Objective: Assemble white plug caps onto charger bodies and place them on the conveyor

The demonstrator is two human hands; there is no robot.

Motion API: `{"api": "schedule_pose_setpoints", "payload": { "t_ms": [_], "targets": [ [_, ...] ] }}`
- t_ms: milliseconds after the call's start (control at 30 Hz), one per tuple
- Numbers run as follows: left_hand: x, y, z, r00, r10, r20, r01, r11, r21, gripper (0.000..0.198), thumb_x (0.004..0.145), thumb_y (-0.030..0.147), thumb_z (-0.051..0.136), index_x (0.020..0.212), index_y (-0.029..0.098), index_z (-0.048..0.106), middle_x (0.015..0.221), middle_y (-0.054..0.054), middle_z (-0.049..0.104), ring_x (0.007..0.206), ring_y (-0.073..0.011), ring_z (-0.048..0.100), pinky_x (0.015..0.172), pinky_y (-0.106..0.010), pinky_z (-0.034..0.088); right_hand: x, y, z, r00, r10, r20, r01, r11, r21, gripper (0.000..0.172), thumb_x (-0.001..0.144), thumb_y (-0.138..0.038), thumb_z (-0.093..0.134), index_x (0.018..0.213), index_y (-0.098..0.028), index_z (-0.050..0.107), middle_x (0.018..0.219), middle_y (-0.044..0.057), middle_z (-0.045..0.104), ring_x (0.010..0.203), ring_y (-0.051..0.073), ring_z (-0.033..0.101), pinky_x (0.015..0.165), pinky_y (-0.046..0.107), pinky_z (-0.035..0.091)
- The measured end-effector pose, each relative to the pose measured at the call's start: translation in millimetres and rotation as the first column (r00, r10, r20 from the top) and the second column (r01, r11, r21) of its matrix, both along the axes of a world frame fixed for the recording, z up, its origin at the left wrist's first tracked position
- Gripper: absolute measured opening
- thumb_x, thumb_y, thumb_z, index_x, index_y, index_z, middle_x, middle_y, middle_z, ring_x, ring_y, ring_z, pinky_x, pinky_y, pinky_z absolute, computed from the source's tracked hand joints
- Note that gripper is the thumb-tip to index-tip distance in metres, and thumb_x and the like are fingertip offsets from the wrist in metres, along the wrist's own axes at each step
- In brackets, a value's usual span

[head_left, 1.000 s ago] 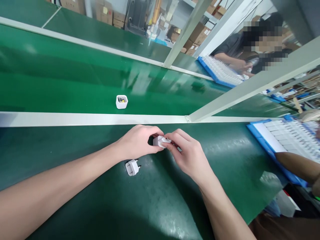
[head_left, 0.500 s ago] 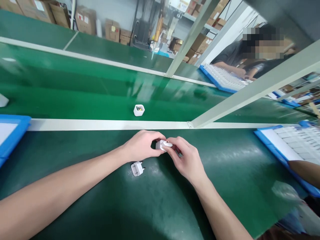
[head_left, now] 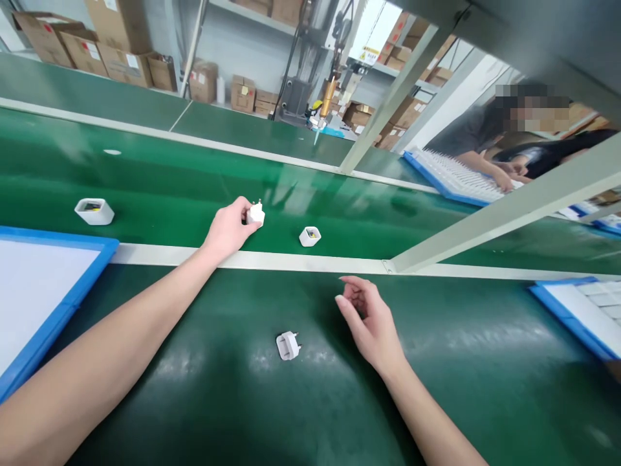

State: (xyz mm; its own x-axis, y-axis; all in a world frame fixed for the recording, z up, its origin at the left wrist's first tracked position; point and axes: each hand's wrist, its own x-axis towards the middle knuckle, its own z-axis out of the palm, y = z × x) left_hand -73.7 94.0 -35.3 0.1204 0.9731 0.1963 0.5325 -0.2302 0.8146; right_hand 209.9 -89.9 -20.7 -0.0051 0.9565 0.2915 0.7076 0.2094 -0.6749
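Observation:
Over the bright green strip, my left hand (head_left: 229,225) grips a white plug adapter (head_left: 256,214), its two pins pointing up and away. My right hand (head_left: 366,320) hovers above the dark green table, fingers curled and thumb apart, with nothing in it. Between my arms lies a white plug cover (head_left: 288,346) on its side, pins to the right. To the right of the held adapter, an open white charger housing (head_left: 310,237) stands on the green strip, small parts showing inside. A second white housing (head_left: 94,212) sits farther left on the strip.
A pale rail (head_left: 291,261) crosses the table, with a slanted post (head_left: 436,236) rising from it. Blue-edged trays lie at left (head_left: 109,259) and right (head_left: 565,314). Across the bench, another person works over a blue tray (head_left: 446,184). Cardboard boxes (head_left: 130,65) stand behind.
My left hand has carried the adapter away from my right hand, leftward and forward over the rail. My right hand has let go and loosened. The view has turned left.

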Motion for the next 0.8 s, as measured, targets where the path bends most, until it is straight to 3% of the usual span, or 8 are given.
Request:
{"api": "schedule_pose_setpoints", "payload": {
  "t_ms": [100,233,300,400,500,700,733,800],
  "targets": [
    [6.4,-0.5,-3.5,0.991,-0.085,-0.102,0.091,0.994,0.054,0.025,0.087,0.028,0.067,0.109,0.022,0.057,0.108,-0.008,0.069,0.097,-0.0240,0.067,0.084,-0.036,0.051,-2.7,19.9,-5.9,0.998,0.000,0.068,0.000,1.000,0.011,0.047,0.100,-0.044,0.057,0.141,-0.023,0.046,0.104,0.005,0.055,0.077,0.015,0.056,0.072,0.033,0.053],
    [11.6,-7.8,1.7,0.983,-0.112,-0.147,0.118,0.992,0.036,0.070,0.082,0.034,0.073,0.142,0.018,0.041,0.137,-0.017,0.056,0.121,-0.0324,0.059,0.101,-0.046,0.047,-0.5,80.3,-12.7,0.973,-0.170,0.155,0.166,0.985,0.038,0.072,0.091,-0.055,0.063,0.149,-0.019,0.041,0.115,0.011,0.052,0.078,0.017,0.056,0.082,0.040,0.054],
    [11.0,-12.8,4.4,0.983,-0.076,-0.170,0.094,0.990,0.101,0.078,0.083,0.038,0.071,0.148,0.016,0.035,0.146,-0.020,0.047,0.132,-0.0363,0.051,0.109,-0.052,0.041,-3.8,112.5,-12.2,0.969,-0.178,0.173,0.173,0.984,0.043,0.069,0.087,-0.056,0.066,0.142,-0.018,0.050,0.118,0.014,0.054,0.086,0.021,0.058,0.090,0.044,0.052],
    [9.7,-19.5,5.2,0.979,-0.042,-0.199,0.097,0.956,0.275,0.067,0.088,0.035,0.062,0.147,0.015,0.037,0.147,-0.020,0.045,0.136,-0.0374,0.044,0.113,-0.054,0.036,-15.7,137.7,-6.4,0.971,-0.157,0.179,0.149,0.987,0.061,0.046,0.087,-0.048,0.066,0.120,-0.016,0.064,0.110,0.014,0.062,0.102,0.028,0.058,0.100,0.050,0.046],
    [10.5,-22.8,3.6,0.978,-0.041,-0.202,0.120,0.909,0.398,0.059,0.092,0.037,0.058,0.144,0.015,0.040,0.146,-0.020,0.046,0.134,-0.0364,0.044,0.111,-0.053,0.036,-29.8,118.5,-1.1,0.980,-0.101,0.169,0.090,0.993,0.071,0.044,0.090,-0.041,0.063,0.127,-0.017,0.061,0.114,0.014,0.067,0.104,0.028,0.059,0.100,0.049,0.047],
    [12.8,-22.9,4.4,0.957,-0.171,-0.233,0.262,0.855,0.448,0.052,0.095,0.038,0.052,0.140,0.013,0.044,0.143,-0.020,0.049,0.130,-0.0346,0.046,0.106,-0.049,0.038,-40.5,26.3,3.0,0.966,0.163,0.202,-0.149,0.985,-0.086,0.045,0.089,-0.038,0.071,0.131,-0.025,0.060,0.120,0.008,0.069,0.092,0.020,0.065,0.086,0.037,0.055],
    [12.7,-22.9,4.5,0.954,-0.183,-0.237,0.274,0.851,0.448,0.052,0.095,0.038,0.053,0.140,0.013,0.044,0.142,-0.021,0.049,0.130,-0.0349,0.046,0.106,-0.049,0.037,-40.1,18.4,4.1,0.964,0.183,0.194,-0.169,0.982,-0.088,0.048,0.090,-0.037,0.071,0.135,-0.026,0.057,0.120,0.008,0.068,0.091,0.020,0.065,0.084,0.037,0.055],
    [12.3,-23.0,3.7,0.954,-0.189,-0.234,0.281,0.835,0.474,0.052,0.095,0.037,0.053,0.139,0.013,0.045,0.141,-0.021,0.050,0.128,-0.0352,0.046,0.104,-0.050,0.038,-38.8,10.9,6.9,0.969,0.177,0.171,-0.185,0.982,0.032,0.049,0.093,-0.034,0.067,0.138,-0.025,0.052,0.118,0.009,0.066,0.089,0.019,0.063,0.081,0.036,0.055]
  ]
}}
